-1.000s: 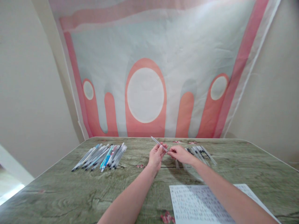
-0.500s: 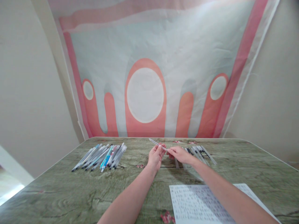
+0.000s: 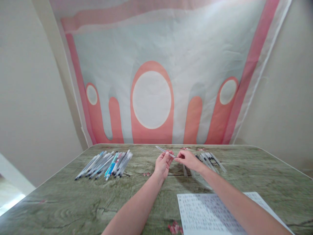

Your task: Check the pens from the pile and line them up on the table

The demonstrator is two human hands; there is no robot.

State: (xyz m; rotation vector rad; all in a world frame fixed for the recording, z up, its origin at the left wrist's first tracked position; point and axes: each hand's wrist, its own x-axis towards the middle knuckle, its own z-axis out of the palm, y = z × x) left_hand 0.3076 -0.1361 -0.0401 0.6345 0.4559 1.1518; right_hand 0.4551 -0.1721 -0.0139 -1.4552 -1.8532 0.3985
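While the left hand (image 3: 162, 165) pinches it above the tabletop (image 3: 73, 202), one slim, clear pen (image 3: 160, 149) slants lengthwise, far end leftward, near end rightward. Right hand (image 3: 188, 159): fingers bunched at the near end, grip indeterminable.

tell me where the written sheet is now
In the head view, the written sheet lies at lower right on the table, partly hidden by the right forearm, beside a red flower print.

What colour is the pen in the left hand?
The pen looks whitish and translucent, in the head view.
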